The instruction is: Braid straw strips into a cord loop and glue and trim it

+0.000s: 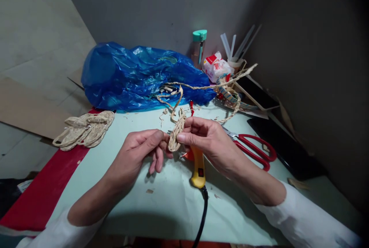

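My right hand (201, 136) pinches a small coiled piece of braided straw (176, 134) between thumb and fingers, holding it above the table. My left hand (150, 148) is closed in a pinch just left of the piece, its fingertips reaching the braid's edge; what lies between thumb and forefinger is hidden. Below my right hand lies a yellow glue gun (198, 169) with a black cord, its front part covered by the hand. Red-handled scissors (256, 148) rest on the right, their blades partly behind my right wrist. A long straw braid (198, 87) trails behind the held piece.
A big blue plastic bag (138, 75) fills the back. Finished-looking braided straw loops (86, 128) lie at left on red cloth (57, 186). Behind right stand a teal-capped bottle (199, 48), a white-and-red packet (216, 67) and glue sticks (242, 46). A dark flat object (285, 148) lies at right.
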`<state>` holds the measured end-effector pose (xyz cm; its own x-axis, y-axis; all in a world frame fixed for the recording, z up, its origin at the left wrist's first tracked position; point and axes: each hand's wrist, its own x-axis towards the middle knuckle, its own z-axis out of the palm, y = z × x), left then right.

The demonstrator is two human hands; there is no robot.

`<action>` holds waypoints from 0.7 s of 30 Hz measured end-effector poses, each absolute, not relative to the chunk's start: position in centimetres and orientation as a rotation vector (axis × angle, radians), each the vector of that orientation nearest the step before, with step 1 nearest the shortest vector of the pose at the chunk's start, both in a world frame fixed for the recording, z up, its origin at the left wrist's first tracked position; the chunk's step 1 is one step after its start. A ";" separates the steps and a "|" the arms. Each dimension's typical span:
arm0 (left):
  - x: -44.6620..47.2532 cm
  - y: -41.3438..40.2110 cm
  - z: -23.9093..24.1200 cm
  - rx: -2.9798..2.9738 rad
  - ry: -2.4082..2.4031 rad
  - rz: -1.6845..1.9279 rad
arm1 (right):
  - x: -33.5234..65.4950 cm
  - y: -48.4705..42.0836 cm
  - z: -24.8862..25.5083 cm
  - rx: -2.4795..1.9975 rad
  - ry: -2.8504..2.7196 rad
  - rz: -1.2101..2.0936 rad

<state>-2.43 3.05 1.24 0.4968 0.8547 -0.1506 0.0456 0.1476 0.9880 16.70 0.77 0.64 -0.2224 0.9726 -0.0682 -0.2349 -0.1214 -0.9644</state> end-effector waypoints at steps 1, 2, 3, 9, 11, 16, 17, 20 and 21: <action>-2.5 3.0 1.2 1.307 0.900 0.719 | 16.7 0.8 0.6 -0.975 -1.120 1.556; -2.5 3.0 1.2 1.316 0.908 0.725 | 16.7 0.8 0.5 -0.975 -1.118 1.563; -2.5 2.9 1.3 1.330 0.917 0.733 | 16.7 0.8 0.4 -0.980 -1.118 1.562; -2.1 2.6 1.6 1.372 0.990 0.788 | 16.7 0.8 0.1 -0.980 -1.110 1.480; -1.9 2.5 1.7 1.359 1.038 0.790 | 16.7 0.8 0.1 -0.962 -1.097 1.459; -1.4 2.2 2.3 1.405 1.088 0.822 | 16.5 0.5 0.2 -0.923 -1.115 1.458; -1.4 2.1 2.5 1.414 1.087 0.839 | 16.4 0.5 0.3 -0.921 -1.119 1.455; -1.5 1.9 2.7 1.428 1.057 0.860 | 16.3 0.3 0.5 -0.926 -1.144 1.427; -1.5 1.9 2.7 1.432 1.043 0.852 | 16.3 0.3 0.6 -0.925 -1.154 1.417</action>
